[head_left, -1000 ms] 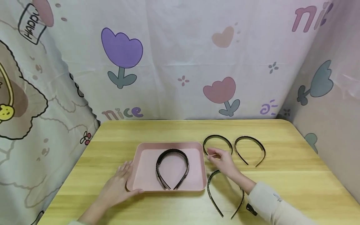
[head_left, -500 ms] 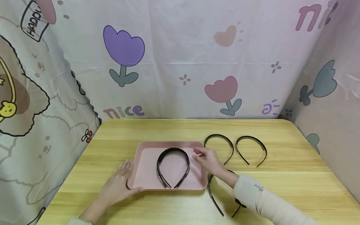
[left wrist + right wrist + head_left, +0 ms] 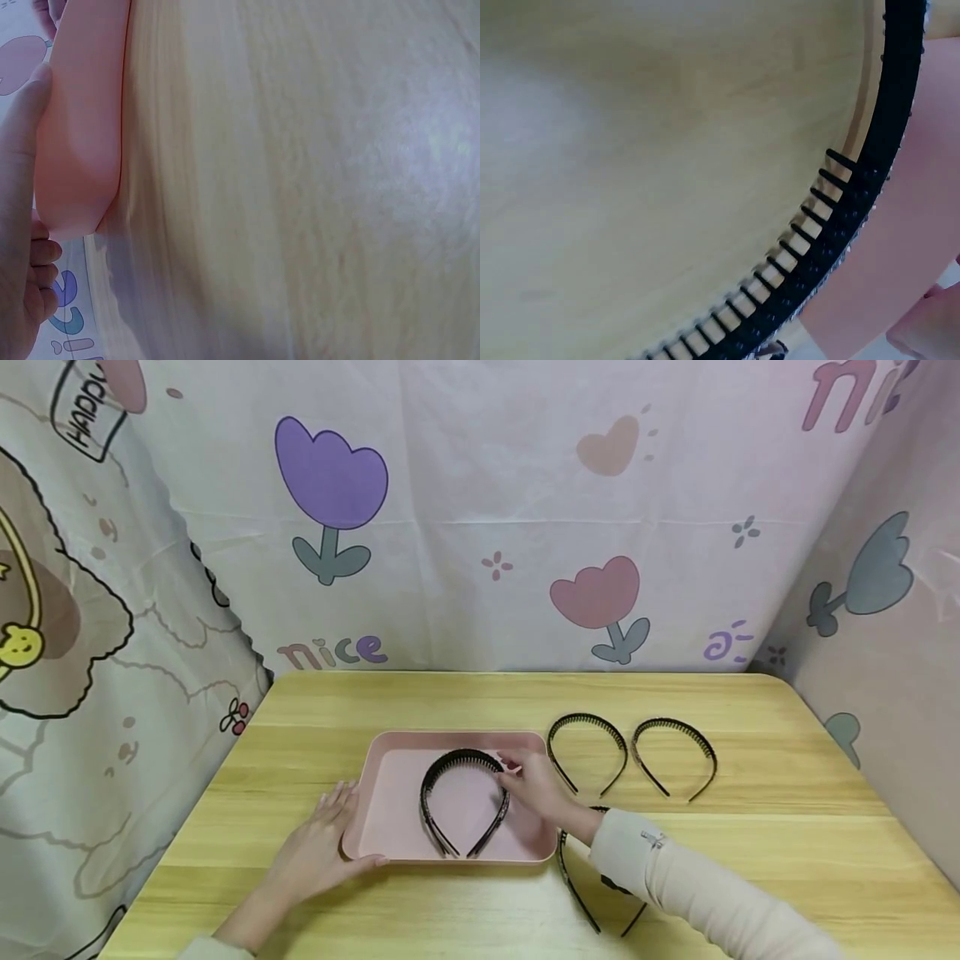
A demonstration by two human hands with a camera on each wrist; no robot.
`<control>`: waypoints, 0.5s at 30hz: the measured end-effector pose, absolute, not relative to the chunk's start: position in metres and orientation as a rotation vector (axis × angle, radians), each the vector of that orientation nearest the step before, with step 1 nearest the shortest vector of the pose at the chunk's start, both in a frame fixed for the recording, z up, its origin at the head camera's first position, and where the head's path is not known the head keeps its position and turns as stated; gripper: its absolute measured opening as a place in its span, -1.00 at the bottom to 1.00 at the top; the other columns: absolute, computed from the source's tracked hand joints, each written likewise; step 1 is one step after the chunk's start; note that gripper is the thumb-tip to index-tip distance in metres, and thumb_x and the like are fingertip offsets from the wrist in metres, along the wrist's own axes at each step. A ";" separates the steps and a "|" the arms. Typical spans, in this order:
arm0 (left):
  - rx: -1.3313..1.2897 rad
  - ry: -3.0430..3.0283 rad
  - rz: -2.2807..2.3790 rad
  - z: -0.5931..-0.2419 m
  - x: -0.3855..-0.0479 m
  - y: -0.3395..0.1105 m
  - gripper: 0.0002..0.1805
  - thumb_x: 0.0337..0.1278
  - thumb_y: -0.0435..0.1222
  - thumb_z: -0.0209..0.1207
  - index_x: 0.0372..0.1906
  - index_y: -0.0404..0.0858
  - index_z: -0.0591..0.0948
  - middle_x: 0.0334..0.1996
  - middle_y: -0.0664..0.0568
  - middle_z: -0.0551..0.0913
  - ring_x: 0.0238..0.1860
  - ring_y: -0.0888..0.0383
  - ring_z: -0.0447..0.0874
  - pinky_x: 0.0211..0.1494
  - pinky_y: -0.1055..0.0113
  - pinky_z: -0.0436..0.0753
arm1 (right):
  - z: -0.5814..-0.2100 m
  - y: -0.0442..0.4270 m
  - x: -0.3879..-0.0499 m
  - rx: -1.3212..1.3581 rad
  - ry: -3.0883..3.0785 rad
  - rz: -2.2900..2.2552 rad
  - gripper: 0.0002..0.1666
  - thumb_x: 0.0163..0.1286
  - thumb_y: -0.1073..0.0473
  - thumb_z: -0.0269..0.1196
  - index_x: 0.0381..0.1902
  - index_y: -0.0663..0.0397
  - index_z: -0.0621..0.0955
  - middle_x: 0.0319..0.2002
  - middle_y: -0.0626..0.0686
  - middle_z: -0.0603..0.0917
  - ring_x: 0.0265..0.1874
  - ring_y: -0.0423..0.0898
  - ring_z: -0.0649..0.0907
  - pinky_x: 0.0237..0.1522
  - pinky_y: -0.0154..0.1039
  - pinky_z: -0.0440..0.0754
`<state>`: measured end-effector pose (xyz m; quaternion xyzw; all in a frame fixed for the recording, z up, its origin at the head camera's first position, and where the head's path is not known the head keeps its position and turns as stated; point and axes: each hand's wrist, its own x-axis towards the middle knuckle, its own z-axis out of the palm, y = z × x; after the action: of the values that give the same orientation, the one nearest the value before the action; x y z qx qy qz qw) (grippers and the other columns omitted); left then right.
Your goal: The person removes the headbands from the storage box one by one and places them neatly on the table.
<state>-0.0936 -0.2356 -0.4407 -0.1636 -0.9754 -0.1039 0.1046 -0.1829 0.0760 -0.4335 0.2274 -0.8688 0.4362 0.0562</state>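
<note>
A pink tray [image 3: 386,814] holds black toothed headbands [image 3: 425,802], nested together. My left hand [image 3: 315,847] rests at its near left corner, thumb along the front wall and fingers at the left side; the left wrist view shows the thumb [image 3: 26,112] lying straight on the tray wall [image 3: 82,120]. Inside the tray, my right hand [image 3: 540,787] touches the right side of the nested headbands with fingertips and thumb tip, which look slightly apart. Under the right forearm lies another headband [image 3: 577,897], partly hidden; the right wrist view shows a headband [image 3: 840,217] close up.
Two more headbands lie on the wooden table [image 3: 300,752] behind and right of the tray, a left one [image 3: 624,752] and a right one [image 3: 712,760]. A printed curtain [image 3: 450,468] hangs behind the table and along both sides.
My right hand has moved left from beside the tray, over its right rim, to the nested headbands. My left hand has stayed at the tray's corner.
</note>
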 end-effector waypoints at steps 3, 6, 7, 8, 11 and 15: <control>-0.479 -2.887 -0.307 -0.441 -0.094 -0.235 0.14 -0.31 0.31 0.24 0.22 -0.55 0.34 0.27 -0.35 0.33 0.31 -0.27 0.26 0.33 -0.10 0.33 | -0.435 0.072 -0.186 0.665 -2.621 1.276 -0.65 0.04 0.45 0.28 -0.14 0.46 0.62 -0.38 0.26 0.70 -0.44 0.01 0.68 -0.39 -0.37 0.70; -0.478 -2.895 -0.315 -0.440 -0.094 -0.235 0.14 -0.30 0.32 0.24 0.22 -0.55 0.34 0.28 -0.34 0.32 0.32 -0.26 0.25 0.32 -0.10 0.33 | -0.436 0.069 -0.188 0.651 -2.602 1.234 -0.67 -0.01 0.47 0.29 -0.20 0.47 0.63 -0.45 0.24 0.69 -0.51 -0.02 0.66 -0.44 -0.41 0.67; -0.476 -2.899 -0.317 -0.440 -0.094 -0.235 0.14 -0.30 0.32 0.24 0.23 -0.55 0.33 0.28 -0.34 0.32 0.32 -0.26 0.24 0.32 -0.10 0.33 | -0.437 0.068 -0.189 0.648 -2.598 1.209 -0.68 -0.03 0.47 0.30 -0.22 0.46 0.64 -0.47 0.23 0.69 -0.54 -0.04 0.65 -0.46 -0.41 0.66; -0.472 -2.904 -0.318 -0.440 -0.093 -0.235 0.14 -0.30 0.32 0.24 0.23 -0.55 0.33 0.28 -0.34 0.32 0.32 -0.26 0.24 0.32 -0.09 0.33 | -0.438 0.067 -0.190 0.643 -2.598 1.197 -0.68 -0.04 0.48 0.30 -0.23 0.46 0.64 -0.47 0.23 0.69 -0.54 -0.05 0.64 -0.46 -0.39 0.66; -0.457 -2.913 -0.328 -0.440 -0.093 -0.235 0.14 -0.31 0.31 0.24 0.23 -0.54 0.33 0.29 -0.33 0.32 0.33 -0.25 0.24 0.33 -0.09 0.32 | -0.439 0.065 -0.192 0.622 -2.623 1.145 -0.68 -0.06 0.47 0.29 -0.25 0.45 0.65 -0.51 0.19 0.68 -0.58 -0.11 0.59 -0.49 -0.42 0.62; -0.456 -2.909 -0.310 -0.440 -0.093 -0.236 0.15 -0.31 0.32 0.24 0.23 -0.54 0.33 0.29 -0.34 0.32 0.32 -0.26 0.24 0.34 -0.08 0.32 | -0.438 0.064 -0.194 0.616 -2.681 1.114 -0.68 -0.05 0.45 0.28 -0.24 0.45 0.66 -0.61 0.11 0.64 -0.66 -0.23 0.47 -0.59 -0.50 0.48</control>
<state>-0.0927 -0.2358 -0.4402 -0.1535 -0.9785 -0.1044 0.0901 -0.1941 0.0643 -0.4378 0.2067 -0.9000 0.3740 0.0865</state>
